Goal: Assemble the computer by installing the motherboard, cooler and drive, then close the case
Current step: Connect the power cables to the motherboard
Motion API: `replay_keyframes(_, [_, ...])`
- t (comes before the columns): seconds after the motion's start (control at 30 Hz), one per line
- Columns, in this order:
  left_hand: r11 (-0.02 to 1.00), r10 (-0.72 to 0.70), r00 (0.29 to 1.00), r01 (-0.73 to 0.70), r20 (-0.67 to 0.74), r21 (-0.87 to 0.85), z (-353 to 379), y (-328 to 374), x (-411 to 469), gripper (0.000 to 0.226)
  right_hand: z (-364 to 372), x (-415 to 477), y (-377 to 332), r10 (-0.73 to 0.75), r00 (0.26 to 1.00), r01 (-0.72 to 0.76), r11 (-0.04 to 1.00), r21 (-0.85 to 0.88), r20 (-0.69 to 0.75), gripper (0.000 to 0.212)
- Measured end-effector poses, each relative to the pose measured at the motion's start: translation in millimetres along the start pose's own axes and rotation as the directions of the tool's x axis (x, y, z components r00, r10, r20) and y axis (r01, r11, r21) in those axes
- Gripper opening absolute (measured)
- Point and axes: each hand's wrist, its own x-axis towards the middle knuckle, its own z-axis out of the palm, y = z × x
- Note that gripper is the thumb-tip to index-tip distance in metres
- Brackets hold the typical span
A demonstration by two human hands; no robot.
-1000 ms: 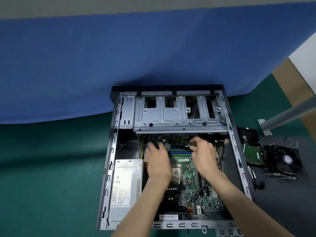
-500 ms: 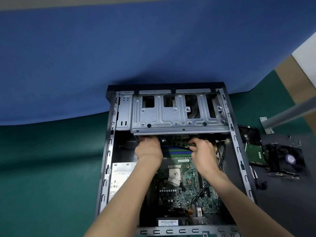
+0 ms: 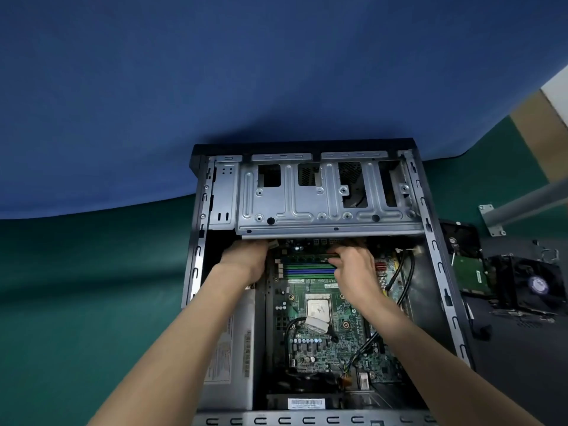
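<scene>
The motherboard (image 3: 350, 315) is lying inside the case (image 3: 196, 256), its far edge running under the drive cage (image 3: 322, 210). In that narrow gap the right hand (image 3: 356, 269) is pinching a memory stick (image 3: 304, 257). The left hand (image 3: 246, 259) is reaching under the cage lip, and its fingers are hidden, so their state cannot be told. The drive (image 3: 468, 273) and cooler (image 3: 528, 284) are sitting outside the case's right wall.

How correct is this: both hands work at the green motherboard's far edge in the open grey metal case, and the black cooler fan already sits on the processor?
Only the cooler is wrong: in the head view the black cooler fan lies outside the open grey metal case, right of it, leaving the silver processor bare. The rest holds.
</scene>
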Motion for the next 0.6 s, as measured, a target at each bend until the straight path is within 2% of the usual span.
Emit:
replay_keyframes(0.23, [0.996, 0.025, 1.0, -0.023, 0.011, -0.092, 0, -3, 4, 0.028, 3, 4, -1, -0.014, 0.999, 0.014, 1.0, -0.003, -0.029, 0.04])
replay_keyframes(0.47, [0.981, 0.043, 0.996, -0.026, 0.084, -0.191, 1, -4, 11, 0.025, 9, 4, 3, -0.097, 0.993, 0.09, 0.99, -0.104, -0.069, 0.037])
replay_keyframes(0.6, [0.957, 0.064, 0.987, -0.02, 0.144, -0.29, 2, -2, 12, 0.028, 10, 0, 1, -0.161, 0.982, 0.136, 0.965, -0.223, -0.095, 0.035])
